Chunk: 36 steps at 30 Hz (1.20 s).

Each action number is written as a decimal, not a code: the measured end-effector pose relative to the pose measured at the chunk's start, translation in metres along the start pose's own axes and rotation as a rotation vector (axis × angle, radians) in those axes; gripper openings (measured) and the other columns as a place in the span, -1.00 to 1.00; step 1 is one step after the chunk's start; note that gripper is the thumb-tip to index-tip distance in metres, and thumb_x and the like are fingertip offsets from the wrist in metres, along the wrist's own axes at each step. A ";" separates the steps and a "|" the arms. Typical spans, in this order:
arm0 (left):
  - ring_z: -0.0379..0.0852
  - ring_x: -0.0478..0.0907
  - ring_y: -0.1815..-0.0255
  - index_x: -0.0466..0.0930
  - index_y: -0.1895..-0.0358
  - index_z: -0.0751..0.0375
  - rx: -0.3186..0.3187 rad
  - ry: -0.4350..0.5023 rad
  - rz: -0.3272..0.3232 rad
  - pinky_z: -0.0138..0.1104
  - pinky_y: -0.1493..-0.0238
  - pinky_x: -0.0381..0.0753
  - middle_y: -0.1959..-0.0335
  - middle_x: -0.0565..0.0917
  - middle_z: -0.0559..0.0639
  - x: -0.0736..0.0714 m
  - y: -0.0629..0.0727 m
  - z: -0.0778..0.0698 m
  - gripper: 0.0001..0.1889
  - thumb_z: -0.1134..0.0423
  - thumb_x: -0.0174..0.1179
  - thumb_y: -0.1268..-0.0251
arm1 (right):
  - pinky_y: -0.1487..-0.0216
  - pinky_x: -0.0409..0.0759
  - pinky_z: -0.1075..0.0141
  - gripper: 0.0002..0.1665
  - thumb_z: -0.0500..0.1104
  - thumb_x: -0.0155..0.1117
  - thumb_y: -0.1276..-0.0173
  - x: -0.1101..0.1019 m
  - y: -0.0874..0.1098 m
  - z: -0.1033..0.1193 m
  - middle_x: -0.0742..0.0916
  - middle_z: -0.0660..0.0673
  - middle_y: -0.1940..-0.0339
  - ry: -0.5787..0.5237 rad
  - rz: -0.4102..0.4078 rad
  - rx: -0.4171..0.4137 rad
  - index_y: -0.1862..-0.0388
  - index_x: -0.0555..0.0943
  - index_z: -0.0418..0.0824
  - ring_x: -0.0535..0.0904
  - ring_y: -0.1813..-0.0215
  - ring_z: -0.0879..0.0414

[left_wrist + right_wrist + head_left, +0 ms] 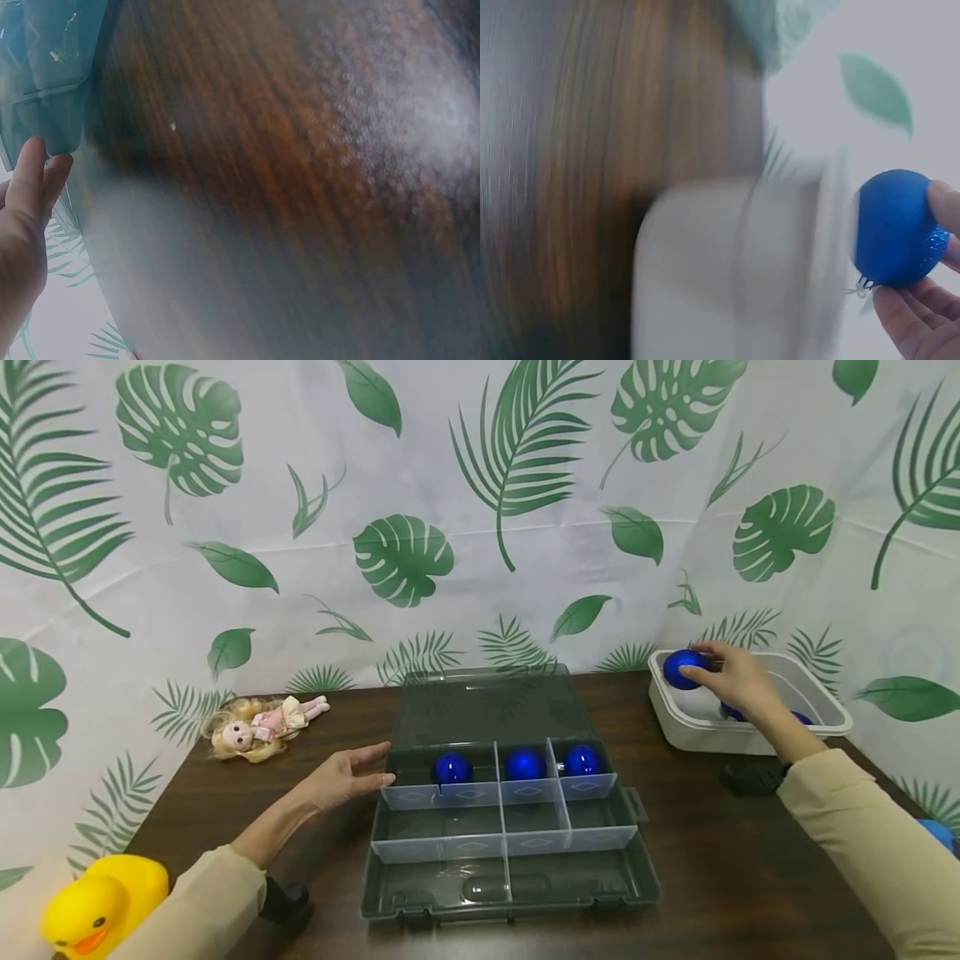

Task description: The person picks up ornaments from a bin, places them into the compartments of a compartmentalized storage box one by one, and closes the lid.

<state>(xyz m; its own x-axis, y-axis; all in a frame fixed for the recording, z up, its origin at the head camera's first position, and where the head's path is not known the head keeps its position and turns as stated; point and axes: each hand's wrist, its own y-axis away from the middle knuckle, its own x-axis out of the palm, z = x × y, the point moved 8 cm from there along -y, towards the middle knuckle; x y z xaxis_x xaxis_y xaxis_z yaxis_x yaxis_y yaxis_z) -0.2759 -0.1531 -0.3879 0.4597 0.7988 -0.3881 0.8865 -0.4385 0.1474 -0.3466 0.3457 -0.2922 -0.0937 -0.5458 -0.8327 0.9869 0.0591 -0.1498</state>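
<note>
Between thumb and fingers my right hand (738, 681) pinches a blue Christmas ball (686, 669), held over the left end of a white tub (686, 731). The right wrist view shows the ball's small metal hanger (865, 284) pointing down. More blue balls (802, 718) lie in the tub, partly hidden by my hand. My left hand (341, 781) touches the left edge of a grey see-through divided box (442, 881) with its fingers extended. Three blue balls (452, 769) sit in the box's back row, one per compartment; its lid (495, 706) lies open behind.
A doll (262, 727) lies at the back left of the dark wooden table (330, 868). At the front left is a yellow rubber duck (108, 902), beside my left sleeve. A blue object (937, 833) shows at the right edge. A leaf-print cloth (480, 527) hangs behind.
</note>
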 end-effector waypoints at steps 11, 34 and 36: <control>0.28 -0.02 -0.46 0.05 -0.41 0.46 -0.013 0.009 -0.006 0.11 -0.32 0.19 -0.45 0.08 0.34 -0.001 0.000 0.000 -0.24 0.15 0.19 -0.29 | -0.06 0.56 0.08 -0.45 -0.05 0.18 -0.38 0.067 0.029 0.148 0.60 -0.32 -0.12 -0.392 0.219 -0.214 -0.24 0.42 -0.31 0.54 -0.10 -0.13; 0.25 0.14 -0.40 0.05 -0.40 0.48 -0.004 0.018 -0.004 0.06 -0.29 0.27 -0.44 0.09 0.36 0.001 0.000 0.000 -0.24 0.18 0.19 -0.29 | 0.33 0.65 0.31 -0.57 -0.03 0.36 -0.21 0.179 0.091 0.229 0.67 -0.07 0.38 -0.420 0.536 -0.265 0.08 0.59 -0.30 0.58 0.41 0.20; 0.26 0.15 -0.40 0.05 -0.41 0.48 -0.008 0.017 -0.004 0.06 -0.28 0.27 -0.44 0.09 0.36 0.001 0.001 0.000 -0.24 0.17 0.19 -0.29 | 0.34 0.60 0.37 -0.58 0.01 0.38 -0.18 0.177 0.093 0.233 0.66 -0.03 0.39 -0.311 0.476 -0.348 0.12 0.61 -0.27 0.54 0.40 0.23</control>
<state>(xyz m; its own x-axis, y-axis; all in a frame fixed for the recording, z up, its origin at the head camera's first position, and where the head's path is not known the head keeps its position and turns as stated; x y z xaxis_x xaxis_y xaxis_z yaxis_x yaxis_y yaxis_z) -0.2743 -0.1524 -0.3882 0.4572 0.8073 -0.3732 0.8886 -0.4323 0.1534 -0.2414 0.0594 -0.3294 0.4353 -0.6063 -0.6655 0.8065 0.5911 -0.0110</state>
